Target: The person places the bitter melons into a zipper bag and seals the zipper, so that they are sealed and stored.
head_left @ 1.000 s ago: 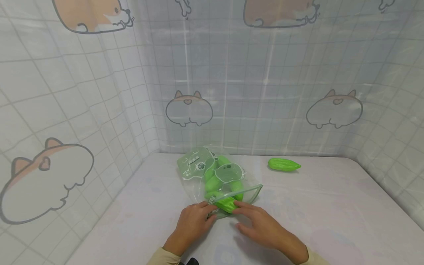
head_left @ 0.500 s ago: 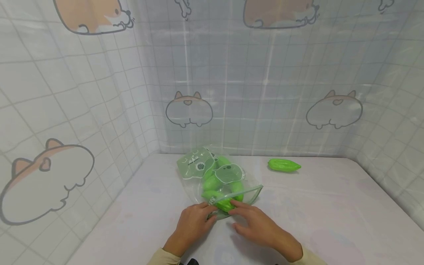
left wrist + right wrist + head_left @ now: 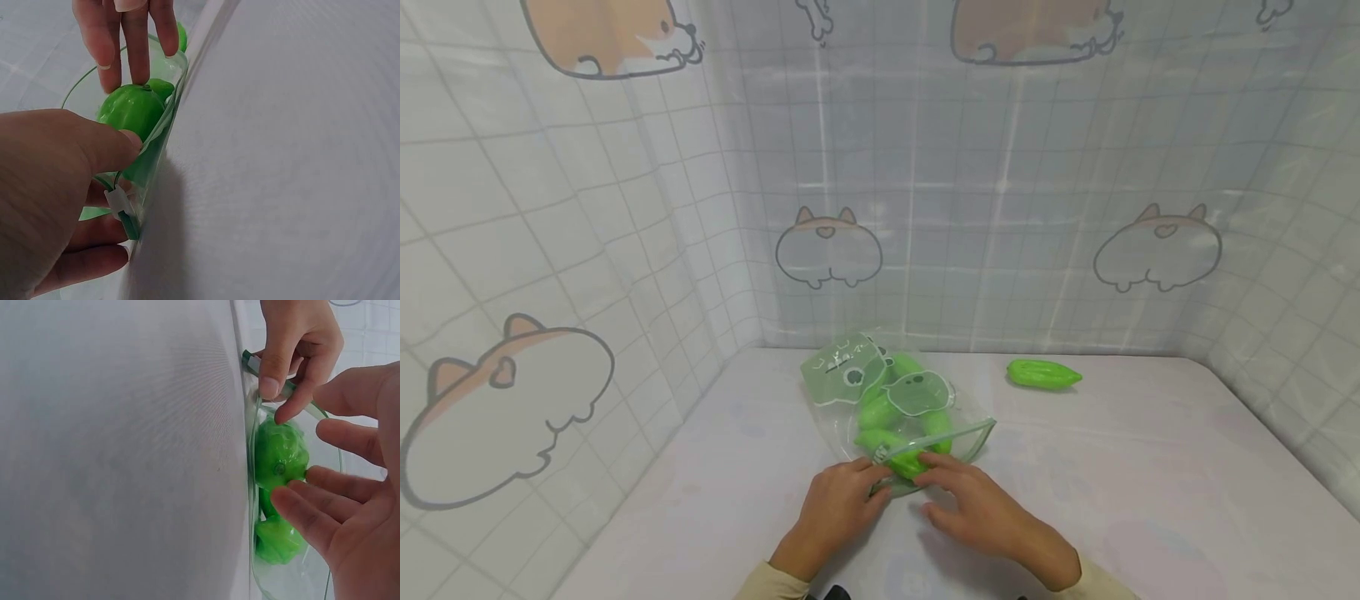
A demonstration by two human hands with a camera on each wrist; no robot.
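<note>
A clear zip bag (image 3: 827,421) with green cartoon prints lies on the table holding several green vegetable-like pieces. My left hand (image 3: 838,508) pinches the bag's mouth edge beside the white slider (image 3: 117,201), thumb on the near side. At the mouth sits a ridged green piece (image 3: 906,463); the right hand (image 3: 988,512) touches its end with extended fingertips, as the left wrist view also shows on that piece (image 3: 132,111). In the right wrist view the right hand's fingers (image 3: 312,515) are spread and relaxed at the bag's opening.
Another ridged green piece (image 3: 1043,374) lies outside the bag, at the back right of the pale table (image 3: 1150,467). White gridded curtains (image 3: 1000,167) with cartoon dogs enclose the back and both sides.
The right hand has moved slightly left and forward, and the ridged piece at the mouth has slid a little left, further into the bag. My left hand has stayed in place.
</note>
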